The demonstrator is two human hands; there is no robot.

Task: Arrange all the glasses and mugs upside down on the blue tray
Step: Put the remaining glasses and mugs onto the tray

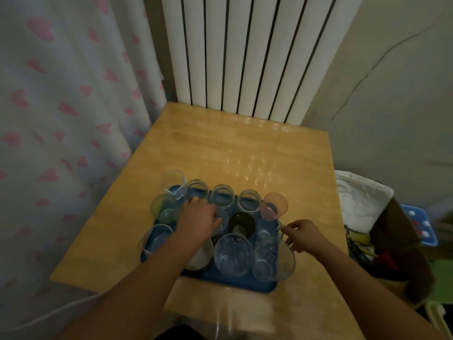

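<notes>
The blue tray [245, 283] lies on the wooden table [232, 148], crowded with several glasses and mugs. Three clear jars [221, 196] and a pink cup [274, 206] line its far side. A green glass [164, 208] stands at the left and a dark green glass [241, 223] in the middle. A big clear glass [232, 253] is at the front. My left hand [196, 222] reaches over the tray's middle, fingers curled round a clear glass [220, 217] that it mostly hides. My right hand [301, 234] pinches the handle of a clear mug [268, 229] at the tray's right edge.
A white radiator [245, 52] stands behind the table, and a heart-print curtain [61, 106] hangs at the left. At the right, a cardboard box [402, 241] with white cloth [360, 200] sits beside the table. A dark mug with a white inside [201, 260] is under my left forearm.
</notes>
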